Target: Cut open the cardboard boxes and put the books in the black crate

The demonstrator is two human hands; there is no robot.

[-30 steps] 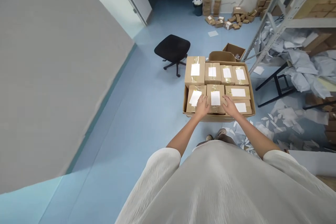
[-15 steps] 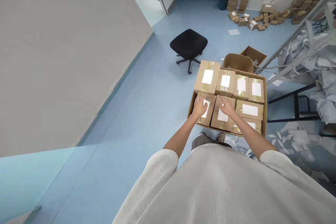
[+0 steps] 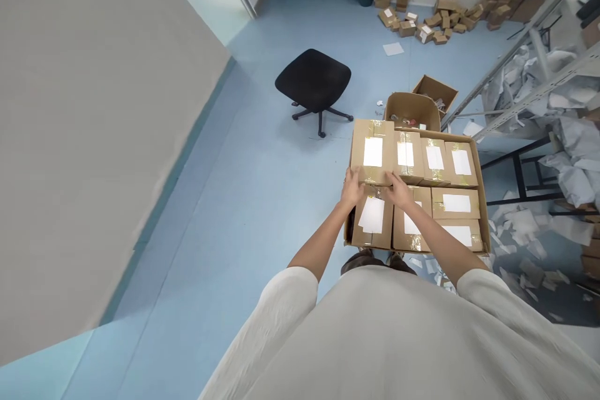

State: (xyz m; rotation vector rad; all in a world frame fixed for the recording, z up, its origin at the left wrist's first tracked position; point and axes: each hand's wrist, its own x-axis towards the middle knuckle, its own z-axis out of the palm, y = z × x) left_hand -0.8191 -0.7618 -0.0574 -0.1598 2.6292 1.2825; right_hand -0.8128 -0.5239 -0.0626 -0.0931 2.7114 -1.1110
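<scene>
A large open carton (image 3: 484,225) in front of me holds several taped cardboard boxes with white labels. At its far left corner sits a bigger cardboard box (image 3: 383,131), standing higher than its neighbours. My left hand (image 3: 350,190) grips this box at its near left corner. On the near right corner, my right hand (image 3: 399,190) closes on the same box, fingers against its side. Below and between my wrists lies another labelled box (image 3: 374,239). A further labelled box (image 3: 412,242) is under my right forearm. My fingertips are partly hidden against the cardboard.
Behind the carton stand two open boxes (image 3: 412,100) with scraps inside. A black stool (image 3: 313,78) is on the blue floor to the left. Metal shelving (image 3: 520,94) with white bags rises at right. Small boxes (image 3: 445,19) are piled by the far wall.
Both hands have moved away from the near-row boxes to the bigger far-left box and taken hold of its near corners. The view has shifted slightly.
</scene>
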